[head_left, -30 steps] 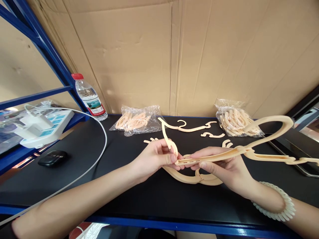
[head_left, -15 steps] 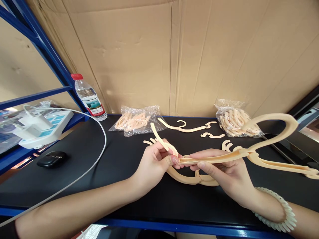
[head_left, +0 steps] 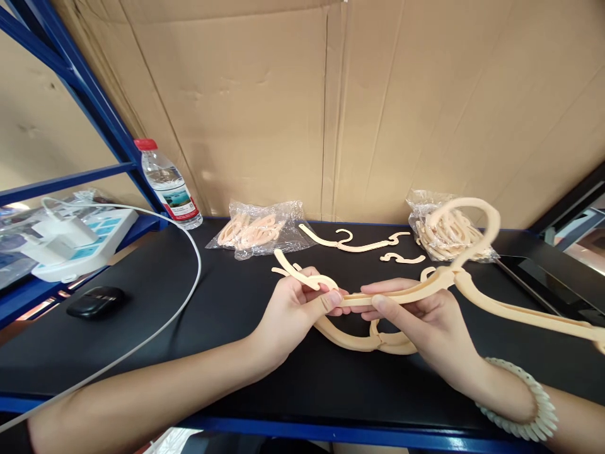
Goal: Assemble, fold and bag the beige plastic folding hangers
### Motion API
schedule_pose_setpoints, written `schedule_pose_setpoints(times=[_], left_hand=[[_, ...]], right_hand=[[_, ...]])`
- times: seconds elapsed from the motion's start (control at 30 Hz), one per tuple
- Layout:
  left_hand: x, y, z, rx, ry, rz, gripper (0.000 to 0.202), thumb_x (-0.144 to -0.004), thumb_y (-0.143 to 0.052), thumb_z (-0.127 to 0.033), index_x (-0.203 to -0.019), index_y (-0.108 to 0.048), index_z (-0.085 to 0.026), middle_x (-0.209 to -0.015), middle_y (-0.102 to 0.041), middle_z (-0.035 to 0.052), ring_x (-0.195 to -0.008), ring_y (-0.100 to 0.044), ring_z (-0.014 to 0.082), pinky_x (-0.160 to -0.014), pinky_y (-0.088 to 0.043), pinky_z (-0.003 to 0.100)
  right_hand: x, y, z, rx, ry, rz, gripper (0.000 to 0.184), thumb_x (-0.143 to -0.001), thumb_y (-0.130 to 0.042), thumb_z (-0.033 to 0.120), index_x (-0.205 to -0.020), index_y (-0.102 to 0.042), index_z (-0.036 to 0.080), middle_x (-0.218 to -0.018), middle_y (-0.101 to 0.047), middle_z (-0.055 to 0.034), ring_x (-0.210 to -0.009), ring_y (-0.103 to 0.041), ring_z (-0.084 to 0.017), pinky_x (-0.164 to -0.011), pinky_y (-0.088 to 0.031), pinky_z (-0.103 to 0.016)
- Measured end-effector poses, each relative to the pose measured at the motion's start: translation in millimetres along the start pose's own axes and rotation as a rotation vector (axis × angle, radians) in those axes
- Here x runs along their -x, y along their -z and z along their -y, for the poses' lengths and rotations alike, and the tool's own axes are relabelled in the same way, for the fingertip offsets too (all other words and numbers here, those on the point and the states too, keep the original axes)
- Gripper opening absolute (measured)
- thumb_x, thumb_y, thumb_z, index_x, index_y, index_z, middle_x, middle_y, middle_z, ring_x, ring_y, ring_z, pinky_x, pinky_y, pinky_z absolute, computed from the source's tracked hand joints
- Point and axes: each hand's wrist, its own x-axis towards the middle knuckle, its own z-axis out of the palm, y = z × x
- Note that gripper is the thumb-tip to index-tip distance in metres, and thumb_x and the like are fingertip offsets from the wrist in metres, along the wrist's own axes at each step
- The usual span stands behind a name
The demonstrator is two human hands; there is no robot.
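Observation:
A beige folding clothes hanger (head_left: pixel 411 295) is held above the black table, its hook rising to the right and its far arm reaching the right edge of view. My right hand (head_left: pixel 425 328) is closed around the near arm. At that arm's left end, my left hand (head_left: pixel 295 309) pinches a curved beige hanger piece (head_left: pixel 307 275) against the tip; whether the two are joined is hidden by the fingers. Below both hands lies another beige hanger (head_left: pixel 352 340), partly covered by the right hand. Loose beige pieces (head_left: pixel 278 272) show behind my left hand.
At the back lie another hanger (head_left: pixel 359 246), a small curved piece (head_left: pixel 403 258) and two plastic bags of parts, left (head_left: pixel 255 230) and right (head_left: pixel 449 233). A water bottle (head_left: pixel 172 189), power strip (head_left: pixel 89 243), black mouse (head_left: pixel 97 302) and white cable (head_left: pixel 197 271) occupy the left.
The held hanger has turned, so its hook now stands further left and more upright. The curved piece in my left hand has tilted lower to the left.

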Motion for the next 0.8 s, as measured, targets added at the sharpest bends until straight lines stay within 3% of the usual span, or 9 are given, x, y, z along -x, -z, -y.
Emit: schedule_pose_setpoints(times=[0.17,0.33,0.4,0.53,0.6,0.7,0.8], left_hand=[[-6,4.8,-13,-0.045,-0.007,-0.056,0.024,-0.073,-0.080,-0.024,-0.081,-0.059,-0.016,-0.072,-0.064,-0.0033,-0.066,-0.069,0.0143,-0.067,-0.058,0.027],[-18,21.9,-33,-0.062,-0.080,-0.157,0.025,-0.074,-0.080,-0.023,-0.072,-0.057,-0.015,-0.074,-0.060,-0.0038,-0.067,-0.068,0.0111,-0.067,-0.056,0.020],[-22,28.7,-36,-0.066,-0.080,-0.162,0.024,-0.074,-0.080,-0.023,-0.071,-0.057,-0.015,-0.075,-0.059,-0.0038,-0.068,-0.068,0.0109,-0.067,-0.056,0.019],[-30,38.9,-37,-0.051,-0.062,-0.184,0.025,-0.069,-0.083,-0.021,-0.077,-0.060,-0.016,-0.077,-0.063,-0.0030,-0.066,-0.069,0.0107,-0.065,-0.057,0.018],[-34,43.1,-35,-0.052,-0.032,-0.200,0.026,-0.069,-0.083,-0.018,-0.082,-0.061,-0.016,-0.077,-0.066,-0.0019,-0.064,-0.069,0.0105,-0.064,-0.058,0.017],[-40,49.7,-34,-0.055,0.016,-0.213,0.028,-0.070,-0.081,-0.014,-0.089,-0.060,-0.016,-0.075,-0.067,-0.0012,-0.062,-0.070,0.0109,-0.063,-0.059,0.018],[-44,57.5,-34,-0.091,0.085,-0.140,0.035,-0.071,-0.080,-0.014,-0.097,-0.057,-0.018,-0.075,-0.067,-0.0016,-0.062,-0.071,0.0125,-0.061,-0.059,0.019]], right_hand=[[-13,10,0,-0.167,-0.177,0.010,0.028,-0.080,-0.075,0.039,-0.098,-0.069,0.018,-0.080,-0.078,-0.0066,-0.075,-0.075,-0.021,-0.065,-0.063,-0.028],[-27,31,10,-0.353,-0.154,-0.225,0.029,-0.082,-0.071,0.041,-0.104,-0.067,0.023,-0.092,-0.074,-0.0043,-0.074,-0.072,-0.017,-0.057,-0.057,-0.022],[-34,43,15,-0.389,-0.132,-0.331,0.025,-0.084,-0.069,0.041,-0.099,-0.069,0.022,-0.088,-0.072,-0.0036,-0.069,-0.068,-0.014,-0.052,-0.053,-0.020],[-50,72,24,-0.412,-0.064,-0.467,0.019,-0.086,-0.065,0.031,-0.072,-0.068,0.017,-0.071,-0.065,-0.0028,-0.062,-0.060,-0.010,-0.041,-0.039,-0.017],[-58,89,26,-0.398,-0.083,-0.435,0.021,-0.086,-0.065,0.026,-0.068,-0.066,0.016,-0.064,-0.061,-0.0014,-0.058,-0.057,-0.008,-0.040,-0.034,-0.017],[-64,112,28,-0.307,-0.209,-0.271,0.026,-0.087,-0.063,0.025,-0.064,-0.065,0.013,-0.058,-0.059,0.0006,-0.045,-0.048,-0.003,-0.038,-0.029,-0.017],[-64,129,29,-0.238,-0.296,-0.157,0.025,-0.088,-0.059,0.020,-0.067,-0.066,0.008,-0.056,-0.061,0.0003,-0.044,-0.050,-0.002,-0.043,-0.032,-0.018]])
